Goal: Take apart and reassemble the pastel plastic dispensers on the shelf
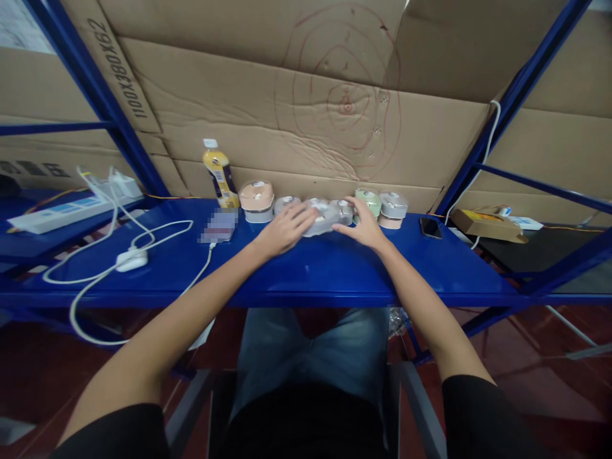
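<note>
Several small round-cornered containers with clear lids stand in a row at the back of the blue shelf. My left hand lies with fingers spread on the left side of a grey container near the row's middle. Beside its right end is my right hand, thumb and fingers apart, close to a green container. Whether either hand grips the grey one is unclear. A peach container sits on a grey one at the left; a grey container sits on a peach one at the right.
A yellow drink bottle and a phone-like device on a cable stand left of the row. White cables and a plug lie farther left. A dark phone lies to the right. Cardboard closes off the back.
</note>
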Tool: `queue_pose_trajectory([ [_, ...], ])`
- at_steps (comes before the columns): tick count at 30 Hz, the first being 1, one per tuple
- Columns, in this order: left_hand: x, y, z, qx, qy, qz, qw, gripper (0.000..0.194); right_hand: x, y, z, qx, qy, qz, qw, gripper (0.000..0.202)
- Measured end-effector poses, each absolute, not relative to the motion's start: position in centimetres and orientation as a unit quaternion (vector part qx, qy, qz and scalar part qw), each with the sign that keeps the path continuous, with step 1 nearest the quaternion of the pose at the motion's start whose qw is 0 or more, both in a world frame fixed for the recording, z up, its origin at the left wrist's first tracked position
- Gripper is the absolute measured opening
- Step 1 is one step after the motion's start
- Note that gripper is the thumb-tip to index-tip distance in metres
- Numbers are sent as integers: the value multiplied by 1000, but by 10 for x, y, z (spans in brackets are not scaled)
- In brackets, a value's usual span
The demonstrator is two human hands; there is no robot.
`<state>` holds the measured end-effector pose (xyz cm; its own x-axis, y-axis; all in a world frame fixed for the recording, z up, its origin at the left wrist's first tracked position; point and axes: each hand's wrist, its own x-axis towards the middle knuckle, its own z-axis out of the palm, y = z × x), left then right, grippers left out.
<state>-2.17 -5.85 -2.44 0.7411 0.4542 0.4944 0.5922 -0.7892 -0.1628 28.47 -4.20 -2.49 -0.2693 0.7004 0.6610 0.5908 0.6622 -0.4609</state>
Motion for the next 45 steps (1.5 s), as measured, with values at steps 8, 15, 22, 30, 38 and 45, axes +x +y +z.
queue_pose_trajectory([
  [8,-6,-75,-49,-959,-170,-210,84,51,281,-54,-23,-325,-877,203,290,92],
  [15,-11,-74,-53,-918,-273,-286,-31,94,270,-57,-29,-325,-890,177,267,93],
  [22,-14,-60,-62,-868,-350,-303,-182,118,264,-62,-26,-334,-871,162,321,90],
  [30,-15,-69,-58,-907,-320,-248,-116,60,300,-42,-18,-462,-769,99,431,87],
  [38,-22,-60,-58,-881,-356,-297,-97,54,308,-33,-23,-474,-754,91,446,87],
  [45,-54,-38,-55,-813,-475,-329,-80,58,318,-34,-18,-518,-751,91,399,87],
])
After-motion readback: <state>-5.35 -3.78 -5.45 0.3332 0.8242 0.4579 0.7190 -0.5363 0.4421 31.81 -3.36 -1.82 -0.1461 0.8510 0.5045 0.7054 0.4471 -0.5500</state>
